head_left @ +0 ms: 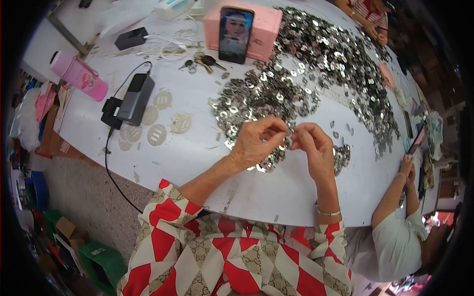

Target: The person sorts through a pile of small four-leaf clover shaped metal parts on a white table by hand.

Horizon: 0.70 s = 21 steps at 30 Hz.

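My left hand and my right hand meet over the white table, fingertips almost touching. Thumb and forefinger are pinched together on each; whatever they hold is too small or too hidden to name. Just beyond and under my fingers spreads a heap of small shiny metal pieces, many round with a hole. Beside my right wrist sits a smaller cluster of metal pieces.
A phone leans on a pink plastic box; keys lie before it. Leftward are a grey power bank with a cable and a pink bottle. Another person sits right, another person's hands are far right.
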Tool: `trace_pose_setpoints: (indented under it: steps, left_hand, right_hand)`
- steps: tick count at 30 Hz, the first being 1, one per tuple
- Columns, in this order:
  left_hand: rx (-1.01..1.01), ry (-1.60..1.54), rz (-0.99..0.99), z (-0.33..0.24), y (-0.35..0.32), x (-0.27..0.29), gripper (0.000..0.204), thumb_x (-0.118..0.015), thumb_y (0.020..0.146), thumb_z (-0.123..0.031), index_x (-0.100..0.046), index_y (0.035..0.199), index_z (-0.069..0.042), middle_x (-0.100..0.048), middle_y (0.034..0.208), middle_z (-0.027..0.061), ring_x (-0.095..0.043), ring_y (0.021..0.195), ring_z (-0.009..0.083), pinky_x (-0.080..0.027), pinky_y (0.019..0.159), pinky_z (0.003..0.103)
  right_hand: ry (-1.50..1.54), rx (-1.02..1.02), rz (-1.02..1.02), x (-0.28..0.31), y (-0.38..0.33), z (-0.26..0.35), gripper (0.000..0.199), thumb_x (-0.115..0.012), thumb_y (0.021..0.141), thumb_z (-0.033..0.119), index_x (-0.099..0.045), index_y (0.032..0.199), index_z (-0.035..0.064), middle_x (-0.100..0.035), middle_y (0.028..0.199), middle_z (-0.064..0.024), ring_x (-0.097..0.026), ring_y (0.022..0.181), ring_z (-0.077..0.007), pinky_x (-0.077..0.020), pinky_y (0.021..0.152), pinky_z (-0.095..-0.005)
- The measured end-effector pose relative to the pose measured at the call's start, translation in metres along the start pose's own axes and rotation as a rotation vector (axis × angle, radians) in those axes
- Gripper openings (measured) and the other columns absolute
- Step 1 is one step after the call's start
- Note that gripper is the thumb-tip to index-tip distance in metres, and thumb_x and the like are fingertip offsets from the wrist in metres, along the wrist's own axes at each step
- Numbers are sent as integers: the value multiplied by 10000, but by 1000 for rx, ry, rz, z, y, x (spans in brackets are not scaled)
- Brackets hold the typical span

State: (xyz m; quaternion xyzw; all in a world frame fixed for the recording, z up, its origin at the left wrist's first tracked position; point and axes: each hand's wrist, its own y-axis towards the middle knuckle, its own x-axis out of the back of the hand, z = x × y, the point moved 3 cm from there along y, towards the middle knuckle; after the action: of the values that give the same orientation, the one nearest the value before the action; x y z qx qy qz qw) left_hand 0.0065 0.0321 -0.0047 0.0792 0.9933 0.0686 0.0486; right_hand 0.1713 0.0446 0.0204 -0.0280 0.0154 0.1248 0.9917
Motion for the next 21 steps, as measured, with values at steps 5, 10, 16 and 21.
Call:
trace_pose_setpoints:
  steps: [5, 10, 16, 21]
  left_hand:
    - [-451, 358, -133, -12, -2, 4, 184, -664, 772, 80, -650, 934, -7, -654, 889, 83, -661, 745, 159, -543, 616, 258]
    - [-670, 601, -106, -14, -6, -2, 241, -690, 725, 86, -668, 928, -43, -655, 899, 73, -658, 747, 210, -540, 604, 279]
    - [-669, 540, -102, -13, -4, -3, 268, -695, 744, 70, -651, 987, -34, -657, 948, 75, -665, 771, 182, -548, 649, 266]
    - [-103, 35, -33, -6, -1, -2, 241, -626, 854, 7, -569, 1089, 15, -642, 938, 102, -656, 780, 147, -565, 661, 263]
  right_hand:
    - [160, -85, 51, 2, 3, -6, 250, -502, 982, 205, -614, 1040, -11, -637, 856, -51, -605, 694, -99, -536, 672, -266]
    - [154, -126, 64, 3, 1, -3, 217, -536, 963, 175, -618, 1038, -12, -638, 835, -45, -611, 694, -98, -537, 660, -261]
    - [125, -37, 72, 3, 2, -5, 149, -588, 913, 71, -619, 1030, -16, -641, 819, -35, -610, 702, -87, -529, 672, -237]
    - [-43, 156, -41, 1, -2, -2, 116, -597, 891, 30, -621, 992, -22, -642, 816, -22, -610, 706, -83, -513, 691, -227]
